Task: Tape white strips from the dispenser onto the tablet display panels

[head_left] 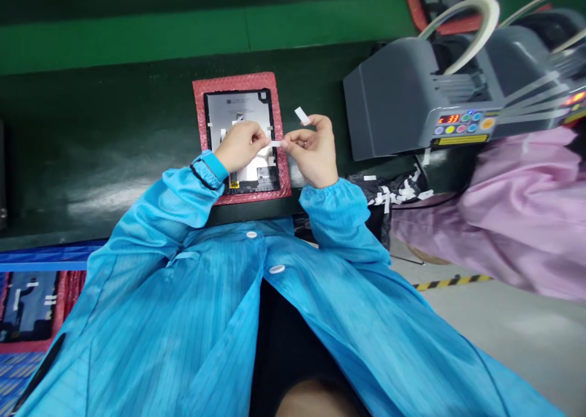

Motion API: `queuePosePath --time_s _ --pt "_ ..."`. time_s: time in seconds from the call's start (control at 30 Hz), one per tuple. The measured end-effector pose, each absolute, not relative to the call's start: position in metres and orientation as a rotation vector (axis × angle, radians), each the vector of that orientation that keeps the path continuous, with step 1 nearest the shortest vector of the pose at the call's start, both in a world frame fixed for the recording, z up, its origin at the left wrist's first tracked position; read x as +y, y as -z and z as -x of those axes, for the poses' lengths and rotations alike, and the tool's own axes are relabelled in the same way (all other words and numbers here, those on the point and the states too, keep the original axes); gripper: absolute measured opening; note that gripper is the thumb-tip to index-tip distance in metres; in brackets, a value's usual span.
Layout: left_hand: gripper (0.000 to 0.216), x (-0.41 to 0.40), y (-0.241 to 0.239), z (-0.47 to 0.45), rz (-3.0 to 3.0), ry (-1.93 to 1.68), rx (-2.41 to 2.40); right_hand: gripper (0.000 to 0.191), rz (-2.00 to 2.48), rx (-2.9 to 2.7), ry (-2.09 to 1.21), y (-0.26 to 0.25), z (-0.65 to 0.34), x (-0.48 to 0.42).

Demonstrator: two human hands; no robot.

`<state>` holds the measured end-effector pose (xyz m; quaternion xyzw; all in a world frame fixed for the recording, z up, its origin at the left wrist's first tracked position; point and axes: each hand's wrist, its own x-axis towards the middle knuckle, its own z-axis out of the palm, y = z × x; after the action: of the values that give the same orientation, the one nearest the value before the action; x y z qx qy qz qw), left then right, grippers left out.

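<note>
A flat display panel (238, 104) with a silver back and black frame lies on a pink bubble-wrap sheet (281, 176). Over the panel, my left hand (242, 145) pinches one end of a short white tape strip (275, 143). The strip's other end is between the thumb and finger of my right hand (315, 151), just past the panel's right edge. A second white tape piece (302, 116) sticks up from a raised finger of that hand. Several pale tape bits are on the panel, partly hidden by my left hand.
Grey tape dispensers (394, 99) with lit buttons stand at the right. Below the nearest one, black plastic (398, 185) carries scraps of white tape. A person in a pink sleeve (526, 215) is close on the right. Another panel (30, 307) lies in a blue crate at lower left.
</note>
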<state>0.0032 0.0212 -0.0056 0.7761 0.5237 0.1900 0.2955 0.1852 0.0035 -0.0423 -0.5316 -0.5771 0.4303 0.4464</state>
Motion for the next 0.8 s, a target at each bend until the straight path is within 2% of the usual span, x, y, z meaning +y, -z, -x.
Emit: queuePosePath --time_s 0.2,0.53,0.8 --pt "0.017 0.028 0.021 -0.018 -2.087 -0.398 1.625 0.049 1.441 -1.406 -1.09 0.065 -0.187 0.025" --pt "0.02 0.02 0.005 -0.025 -2.042 -0.166 1.727 0.047 1.58 -1.462 -1.004 0.066 -0.181 0.025" --pt "0.017 0.026 0.032 -0.022 -2.07 -0.437 1.638 0.047 1.539 -1.539 -0.917 0.071 -0.18 0.028"
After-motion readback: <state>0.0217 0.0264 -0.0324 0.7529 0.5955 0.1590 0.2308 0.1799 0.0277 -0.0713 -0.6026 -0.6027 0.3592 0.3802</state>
